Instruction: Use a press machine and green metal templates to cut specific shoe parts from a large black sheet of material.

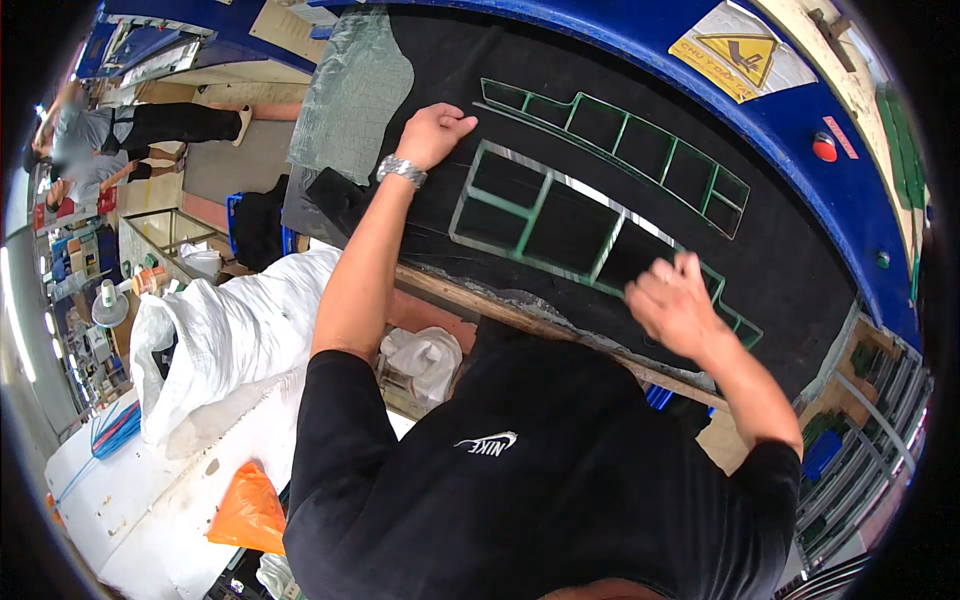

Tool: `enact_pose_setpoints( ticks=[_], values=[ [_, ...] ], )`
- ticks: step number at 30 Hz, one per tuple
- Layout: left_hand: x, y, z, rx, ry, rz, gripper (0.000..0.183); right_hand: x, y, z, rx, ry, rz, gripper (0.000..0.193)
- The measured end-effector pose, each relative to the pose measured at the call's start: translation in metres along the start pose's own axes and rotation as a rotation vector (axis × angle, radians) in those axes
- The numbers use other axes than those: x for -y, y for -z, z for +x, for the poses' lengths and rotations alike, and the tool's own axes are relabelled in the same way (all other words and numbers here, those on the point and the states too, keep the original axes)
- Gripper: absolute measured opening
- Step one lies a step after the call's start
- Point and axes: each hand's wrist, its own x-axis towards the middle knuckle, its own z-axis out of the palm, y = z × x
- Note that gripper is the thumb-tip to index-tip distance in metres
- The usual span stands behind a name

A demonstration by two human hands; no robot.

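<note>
Two long green-edged cutting dies with crossbars lie side by side on black sheet material point(790, 270). My right hand point(680, 305) is closed over the right part of the near cutting die point(527, 228), its curled fingers at the rim. My left hand point(435, 137), with a metal watch point(402, 171) at the wrist, is closed just beyond the near die's left end. It is close to the left tip of the far cutting die point(617, 146); what its fingers pinch, if anything, is hidden.
A blue machine beam point(630, 45) with a yellow warning sign point(735, 55) and red button point(824, 147) spans the far side. Greyish sheeting point(350, 90) covers the table's left end. White sacks point(240, 330) and an orange bag point(248, 508) are at left. People stand far left.
</note>
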Motion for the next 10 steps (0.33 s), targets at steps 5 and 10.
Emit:
enact_pose_setpoints(
  ticks=[5, 10],
  values=[
    [-0.057, -0.043, -0.006, -0.28, -0.169, 0.5, 0.049, 0.038, -0.052, -0.091, 0.089, -0.041, 0.072, 0.021],
    [-0.074, -0.03, -0.011, 0.076, -0.152, 0.245, 0.052, 0.048, -0.099, -0.129, 0.056, -0.067, 0.065, 0.029]
  ],
)
